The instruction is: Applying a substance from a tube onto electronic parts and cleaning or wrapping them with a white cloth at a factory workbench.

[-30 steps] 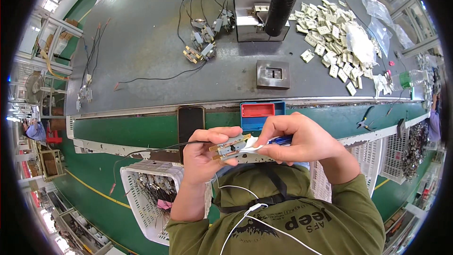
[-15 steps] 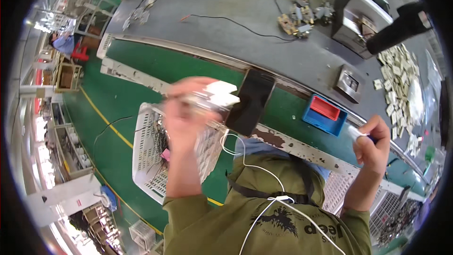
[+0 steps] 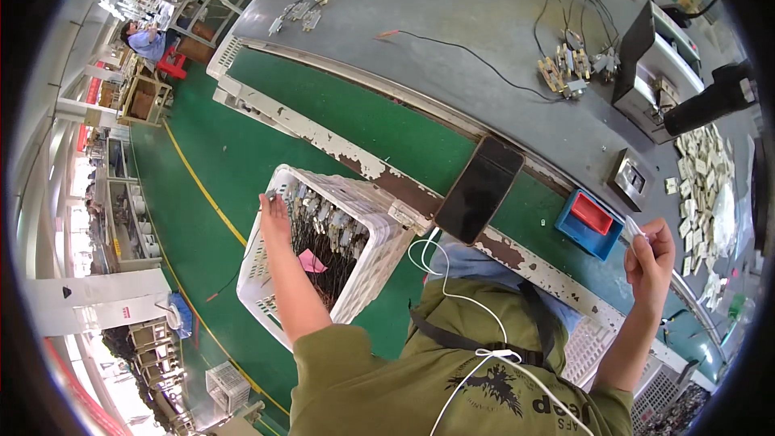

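My left hand (image 3: 275, 216) is over the near-left rim of a white plastic basket (image 3: 379, 262), its fingers slightly apart and no white pieces visible in it. Inside the basket lie several pale connector-like parts (image 3: 327, 214) on black cables (image 3: 331, 252), with a pink scrap (image 3: 311, 262) among them. On the right, my right hand (image 3: 652, 265) pinches a small white plastic piece (image 3: 634, 228) between thumb and fingers, beside a blue tray (image 3: 587, 234) that holds a smaller red tray (image 3: 593, 215).
A black phone (image 3: 480, 190) with a white cable rests at the bench's edge. On the grey bench (image 3: 452, 16) are wired parts (image 3: 567, 67), a metal fixture (image 3: 627, 181), a machine (image 3: 658, 73) and a pile of white pieces (image 3: 702, 186). A person (image 3: 147, 40) sits far left.
My left hand moved left and down to the basket; the white pieces that were in it are out of it. My right hand still pinches its white piece. The view has shifted.
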`<state>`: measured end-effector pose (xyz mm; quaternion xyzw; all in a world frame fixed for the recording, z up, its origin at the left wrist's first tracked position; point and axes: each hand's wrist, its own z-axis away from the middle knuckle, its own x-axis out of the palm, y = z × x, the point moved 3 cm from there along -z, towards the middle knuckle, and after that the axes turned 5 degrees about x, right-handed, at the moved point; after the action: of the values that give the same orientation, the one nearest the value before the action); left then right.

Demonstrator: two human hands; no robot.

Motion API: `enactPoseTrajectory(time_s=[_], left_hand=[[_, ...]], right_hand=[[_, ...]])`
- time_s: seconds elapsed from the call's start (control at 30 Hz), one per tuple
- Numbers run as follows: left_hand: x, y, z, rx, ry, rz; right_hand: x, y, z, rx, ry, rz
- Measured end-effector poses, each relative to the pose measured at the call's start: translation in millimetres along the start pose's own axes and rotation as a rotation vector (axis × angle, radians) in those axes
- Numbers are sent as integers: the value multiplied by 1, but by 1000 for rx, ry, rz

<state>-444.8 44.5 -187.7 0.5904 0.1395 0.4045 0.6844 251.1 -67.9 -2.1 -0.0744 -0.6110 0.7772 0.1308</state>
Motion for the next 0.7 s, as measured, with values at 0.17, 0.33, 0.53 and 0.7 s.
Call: enactPoseTrajectory(time_s=[0.17,0.33,0.53,0.7], left_hand=[[-8,-1,-9,-216,56,-350],[154,39,83,705,-155,-944],[269,77,195,944,-667,-412],[344,67,265,655,-1205,176]], right_hand=[[10,3,5,1,25,48],[12,6,10,15,71,150],[30,-15,11,17,33,108],[21,-20,10,-90,17,188]])
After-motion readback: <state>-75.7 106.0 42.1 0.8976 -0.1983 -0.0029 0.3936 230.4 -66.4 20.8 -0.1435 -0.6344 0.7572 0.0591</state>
